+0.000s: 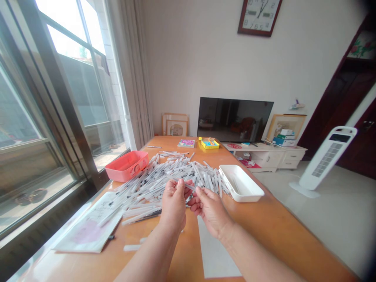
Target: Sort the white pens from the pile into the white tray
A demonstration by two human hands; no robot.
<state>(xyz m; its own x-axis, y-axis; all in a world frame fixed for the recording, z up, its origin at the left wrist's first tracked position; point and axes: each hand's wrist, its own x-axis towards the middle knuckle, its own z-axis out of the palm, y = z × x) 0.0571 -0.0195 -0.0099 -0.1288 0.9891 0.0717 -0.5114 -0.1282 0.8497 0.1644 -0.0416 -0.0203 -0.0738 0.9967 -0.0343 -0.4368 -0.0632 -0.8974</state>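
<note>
Head view: from here I have my left hand and right hand raised over the table, both pinching one thin white pen between the fingertips, just above a heaped pile of pens lying between a pink tray and a white tray.

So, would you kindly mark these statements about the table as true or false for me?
1. Both hands wear gloves. False: the left hand and right hand are bare, and they hold a thin white pen between their fingers.
2. A pink plastic tray sits left of the pile of white pens. True.
3. The white tray sits left of the pile. False: the white tray sits to its right.
4. A yellow box stands at the far end of the wooden table. True.
</note>
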